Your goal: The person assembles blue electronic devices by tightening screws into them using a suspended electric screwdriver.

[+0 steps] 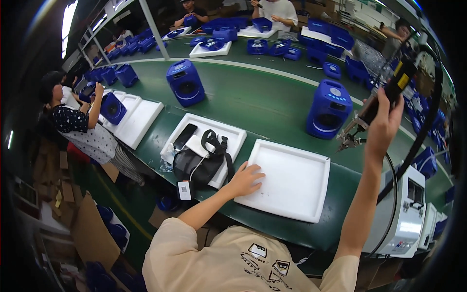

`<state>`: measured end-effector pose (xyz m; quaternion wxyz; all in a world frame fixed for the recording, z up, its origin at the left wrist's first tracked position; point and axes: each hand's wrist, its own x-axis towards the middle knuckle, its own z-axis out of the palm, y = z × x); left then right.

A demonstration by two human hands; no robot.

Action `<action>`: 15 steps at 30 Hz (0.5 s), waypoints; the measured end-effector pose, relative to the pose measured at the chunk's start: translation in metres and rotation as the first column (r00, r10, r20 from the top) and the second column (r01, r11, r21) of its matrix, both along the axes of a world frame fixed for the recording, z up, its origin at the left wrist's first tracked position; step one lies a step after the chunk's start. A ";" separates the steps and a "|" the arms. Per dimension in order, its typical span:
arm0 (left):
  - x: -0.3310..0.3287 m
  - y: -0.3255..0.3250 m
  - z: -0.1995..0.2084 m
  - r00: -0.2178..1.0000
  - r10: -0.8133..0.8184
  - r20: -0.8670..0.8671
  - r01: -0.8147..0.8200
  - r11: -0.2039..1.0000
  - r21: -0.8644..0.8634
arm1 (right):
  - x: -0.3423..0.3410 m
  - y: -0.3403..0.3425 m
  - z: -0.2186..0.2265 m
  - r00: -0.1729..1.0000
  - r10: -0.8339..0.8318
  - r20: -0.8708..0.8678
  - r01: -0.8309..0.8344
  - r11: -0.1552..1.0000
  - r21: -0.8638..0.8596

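Observation:
My left hand (pixel 245 179) lies on the left edge of a white foam tray (pixel 294 170), its fingers stretched out and holding nothing. A few dark specks show on the tray beside them. Raised on the right, my right hand (pixel 386 121) is wrapped round a black powered screwdriver (pixel 403 76) with yellow labels. Its metal tip assembly (pixel 351 135) points down and left, in front of a blue speaker box (pixel 330 109) standing upright on the green bench. The screwdriver's tip touches nothing that I can make out.
Left of my tray, another foam tray (pixel 238 138) carries a black bag (pixel 197 165) and a phone (pixel 185 136). A second blue speaker (pixel 186 82) stands farther back. Black cables (pixel 428 121) hang right, above a silver machine (pixel 406 214). Co-workers sit left and across the bench.

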<state>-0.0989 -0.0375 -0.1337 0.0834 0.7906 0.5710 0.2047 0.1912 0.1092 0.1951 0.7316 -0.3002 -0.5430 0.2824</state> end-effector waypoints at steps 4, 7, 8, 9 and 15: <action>-0.045 0.042 0.025 0.896 0.061 0.440 -0.085 0.996 0.036 | -0.012 -0.003 -0.018 0.981 -0.179 0.080 0.170 0.979 0.114; -0.111 0.095 0.028 0.815 0.180 0.550 -0.291 0.949 0.121 | -0.034 -0.051 -0.075 0.898 -0.409 0.165 0.343 0.883 0.320; -0.142 0.113 0.028 0.782 0.230 0.580 -0.345 0.934 0.095 | -0.041 -0.071 -0.118 0.936 -0.318 0.149 0.274 0.927 0.255; -0.167 0.139 0.030 0.687 0.268 0.675 -0.420 0.905 0.068 | -0.046 -0.098 -0.158 0.931 -0.261 0.257 0.202 0.951 0.232; -0.391 0.217 0.065 -0.046 0.450 0.892 -0.856 0.443 -0.267 | -0.054 -0.231 -0.327 0.704 0.104 0.703 -0.035 0.993 -0.112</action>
